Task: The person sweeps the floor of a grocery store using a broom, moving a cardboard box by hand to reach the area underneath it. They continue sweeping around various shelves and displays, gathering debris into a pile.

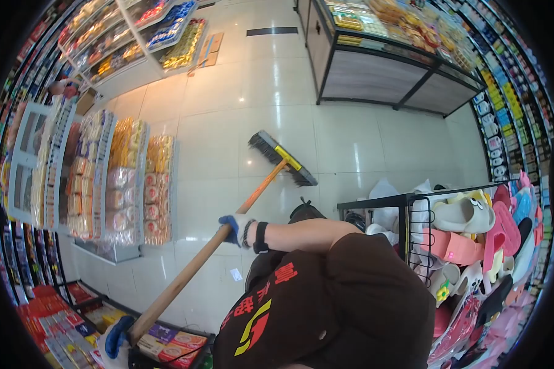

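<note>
A broom [209, 245] with a long wooden handle slants across the view, its wide head [283, 158] with grey bristles and a yellow label resting on the tiled floor. My right hand [235, 230], in a white and blue glove, is closed around the middle of the handle. At the lower left, my left hand [116, 344], gloved alike, is wrapped round the handle near its upper end. A small white piece of paper [236, 274] lies on the floor to the right of the handle.
Shelves of packaged food [123, 178] stand to the left, with another shelf unit [126, 43] beyond. A display counter [388, 74] is at the upper right. A rack of slippers [465, 221] stands close on my right. Boxed goods [172, 344] sit at the lower left.
</note>
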